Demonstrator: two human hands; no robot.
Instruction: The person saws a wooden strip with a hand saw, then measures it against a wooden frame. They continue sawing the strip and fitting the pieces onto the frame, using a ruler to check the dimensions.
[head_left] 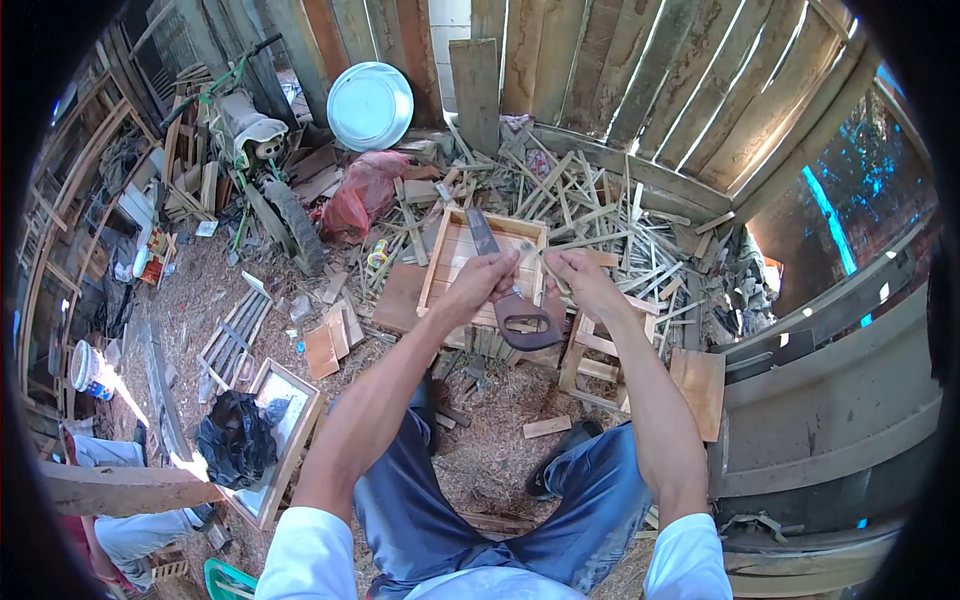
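Observation:
A hand saw [528, 322] with a dark handle is held in front of my body, its handle toward me and its blade pointing away. My left hand [487, 280] is closed around the saw where the blade meets the handle. Just to the right, my right hand [580, 278] is closed with its fingertips pinched together close to the saw. Whatever it pinches is too small to make out. Beyond and beneath my hands lies a shallow wooden box frame [437, 262] with a slatted bottom.
Thin wood offcuts [655, 265] are heaped along the plank wall [580, 70]. A small wooden frame [598, 368] stands at the right. To the left are a wooden tray [308, 415] with a black plastic bag [237, 438] and an old bike [285, 225]. Another person's legs [145, 540] show at lower left.

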